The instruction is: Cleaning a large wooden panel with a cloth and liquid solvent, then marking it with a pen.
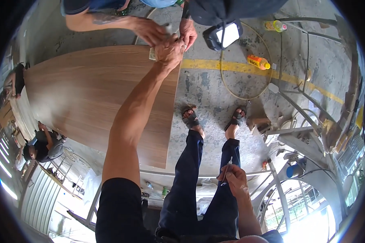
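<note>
The small pale block (152, 54) sits at the far corner of the wood-grain board (93, 97), where the left hand (170, 50) is stretched out, fingers curled, meeting a co-worker's 2 hands (150, 30); whether it grips the block itself I cannot tell. The right hand (233, 178) hangs by the thigh, pinched around a thin pale tool (227, 170). From where I stand, the handover would go best with the left arm held steady and the tool kept well apart from the leg.
</note>
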A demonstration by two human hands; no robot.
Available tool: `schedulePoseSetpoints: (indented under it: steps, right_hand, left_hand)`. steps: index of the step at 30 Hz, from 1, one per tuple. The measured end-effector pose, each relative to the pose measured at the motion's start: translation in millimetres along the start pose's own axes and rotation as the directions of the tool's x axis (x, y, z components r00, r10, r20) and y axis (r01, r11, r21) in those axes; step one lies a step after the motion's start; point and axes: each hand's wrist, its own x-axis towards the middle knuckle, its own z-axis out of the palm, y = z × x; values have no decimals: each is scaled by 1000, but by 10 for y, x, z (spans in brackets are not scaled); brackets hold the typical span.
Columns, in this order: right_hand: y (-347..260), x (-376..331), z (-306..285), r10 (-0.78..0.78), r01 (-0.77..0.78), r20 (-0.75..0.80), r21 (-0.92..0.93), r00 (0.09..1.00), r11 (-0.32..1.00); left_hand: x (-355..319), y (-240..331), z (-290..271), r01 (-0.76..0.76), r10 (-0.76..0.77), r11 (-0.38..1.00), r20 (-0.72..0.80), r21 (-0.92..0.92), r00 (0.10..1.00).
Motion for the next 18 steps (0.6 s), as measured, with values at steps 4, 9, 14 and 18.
schedulePoseSetpoints:
  steps: [4,9,14,18]
  right_hand:
    - [24,20,-69,-16,16,10,-13,1000,1000]
    - [-67,-17,-142,-24,24,-10,11,1000,1000]
    - [-65,58,-91,-15,15,22,7,1000,1000]
    - [-130,-6,-115,-53,51,36,64,998,997]
  left_hand:
    - [-52,-177,165,-24,19,999,-93,-49,996]
    - [-165,-433,133,-18,14,991,-31,-131,999]
    - [-95,-27,55,-65,48,985,-108,-158,993]
    - [-282,-359,-151,207,-214,974,-72,-92,974]
